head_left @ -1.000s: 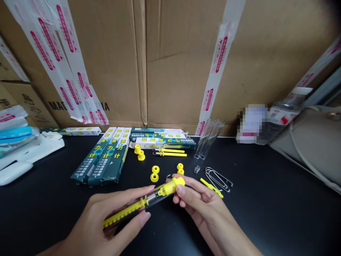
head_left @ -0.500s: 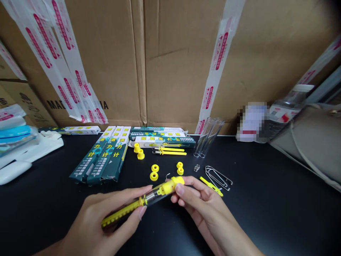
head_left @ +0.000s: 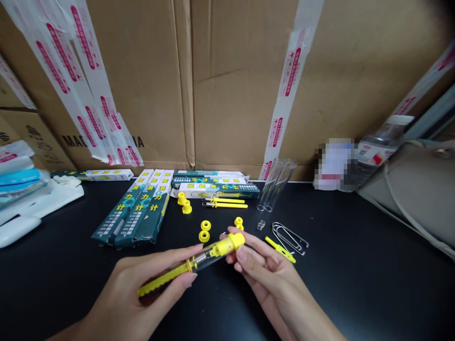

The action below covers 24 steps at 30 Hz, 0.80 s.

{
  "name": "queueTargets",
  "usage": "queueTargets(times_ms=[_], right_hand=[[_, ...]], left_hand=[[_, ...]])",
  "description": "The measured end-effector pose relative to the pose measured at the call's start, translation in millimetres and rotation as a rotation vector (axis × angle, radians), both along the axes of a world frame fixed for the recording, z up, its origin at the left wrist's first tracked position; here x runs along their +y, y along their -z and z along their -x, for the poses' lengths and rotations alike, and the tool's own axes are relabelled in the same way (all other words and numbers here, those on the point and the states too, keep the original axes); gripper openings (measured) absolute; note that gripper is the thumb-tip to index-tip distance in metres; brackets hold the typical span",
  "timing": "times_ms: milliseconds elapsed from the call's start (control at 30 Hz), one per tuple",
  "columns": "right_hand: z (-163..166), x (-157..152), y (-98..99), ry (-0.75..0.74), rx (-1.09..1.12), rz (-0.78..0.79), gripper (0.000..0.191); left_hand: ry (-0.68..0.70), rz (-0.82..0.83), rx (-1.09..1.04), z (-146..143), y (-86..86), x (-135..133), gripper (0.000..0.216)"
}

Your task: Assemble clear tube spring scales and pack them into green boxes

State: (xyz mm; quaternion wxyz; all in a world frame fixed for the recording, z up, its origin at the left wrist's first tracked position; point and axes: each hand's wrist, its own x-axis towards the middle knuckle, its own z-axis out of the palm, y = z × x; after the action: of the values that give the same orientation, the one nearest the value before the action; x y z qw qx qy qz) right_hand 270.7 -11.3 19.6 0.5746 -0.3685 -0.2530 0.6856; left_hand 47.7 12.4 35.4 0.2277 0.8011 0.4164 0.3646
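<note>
My left hand (head_left: 142, 289) is wrapped round the clear tube of a spring scale (head_left: 206, 259), which tilts up toward the right. Inside the tube a yellow graduated strip and a metal spring show. At the tube's upper end sits a yellow cap (head_left: 235, 242), held between the thumb and fingers of my right hand (head_left: 273, 274). Just beyond lie two yellow rings (head_left: 204, 236) and two small yellow caps (head_left: 238, 221), one partly hidden by my right forefinger. A yellow flat piece (head_left: 280, 250) rests beside metal hooks (head_left: 289, 237) to the right.
Printed spring scale boxes (head_left: 142, 208) lie at the left and back. Two yellow rods (head_left: 227, 203), yellow flanged caps (head_left: 185, 203), small springs (head_left: 261, 225) and clear tubes (head_left: 273, 184) are behind my hands. A bottle (head_left: 380, 147) and bag (head_left: 415, 189) stand right, before cardboard boxes (head_left: 241, 94).
The spring scale has rolled slightly, so its markings show less. My right fingers have shifted round the cap, the forefinger moving up and left over a small yellow cap behind.
</note>
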Motion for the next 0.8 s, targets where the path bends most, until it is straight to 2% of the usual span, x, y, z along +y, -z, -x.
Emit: queueTargets(times_ms=[300,500,600,733,800], right_hand=[[-5.3,3.8,8.3,-0.034,0.015,-0.055,0.026],[-6.0,4.2,7.5,-0.028,0.018,-0.013,0.014],[-6.5,4.4,4.5,-0.034,0.018,0.012,0.019],[-6.9,0.7,0.1,-0.011,0.013,0.049,0.04],[-6.8,-0.9,-0.4,-0.014,0.009,0.038,0.043]], left_hand=[[0.073,-0.094,0.08,6.8,3.2,2.0,0.041],[0.071,-0.102,0.085,7.3,4.4,2.2,0.04],[0.081,-0.091,0.113,8.5,3.9,2.6,0.04],[0.078,-0.121,0.124,9.2,4.3,3.1,0.039],[0.084,-0.156,0.125,8.7,4.2,3.8,0.039]])
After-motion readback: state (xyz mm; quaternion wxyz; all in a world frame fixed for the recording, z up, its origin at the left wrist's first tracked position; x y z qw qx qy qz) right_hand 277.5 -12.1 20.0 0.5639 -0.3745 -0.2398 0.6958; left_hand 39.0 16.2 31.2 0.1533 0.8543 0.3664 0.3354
